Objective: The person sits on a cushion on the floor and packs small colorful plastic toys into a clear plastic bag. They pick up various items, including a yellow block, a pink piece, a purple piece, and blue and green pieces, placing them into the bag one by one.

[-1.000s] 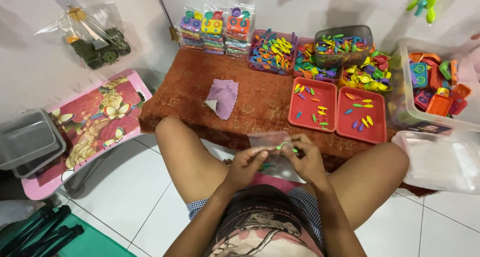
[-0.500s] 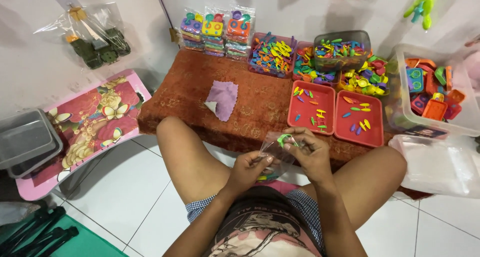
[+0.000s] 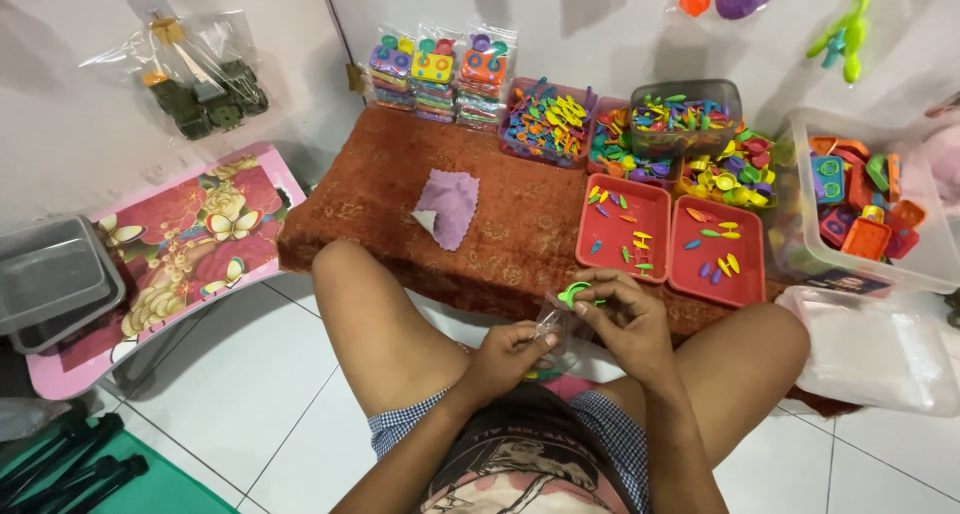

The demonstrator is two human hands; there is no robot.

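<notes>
Beyond both hands lies the low tabletop (image 3: 480, 224), covered in a rust-brown cloth, and it carries nearly everything; to the right of the hands and a little beyond them stands a big clear tub (image 3: 880, 264) of orange, blue and green plastic pieces, with a clear lid or tray (image 3: 870, 349) on the floor nearer the right knee; just past the hands sit two red trays (image 3: 670, 269), each strewn with a few small yellow, blue and green pieces, so plenty of loose stock is left to handle; farther out are open boxes heaped with coloured bits (image 3: 545, 124) and, to their left, three sealed packets (image 3: 435, 74) standing against the wall, which I judge to be finished ones; a lilac cloth (image 3: 447, 206) lies alone beyond the left hand.

The left hand (image 3: 505, 356) is closed narrowly on a small clear bag (image 3: 553, 336), pinching its mouth; the bag sits between the knees, just below the tabletop edge, and some coloured pieces show at its bottom, though how many I cannot tell; the right hand (image 3: 625, 319) touches the bag's mouth and pinches a small green piece (image 3: 575, 294) in its fingertips, poised right at the opening; by my reading this bag is partly filled and not yet sealed.
</notes>
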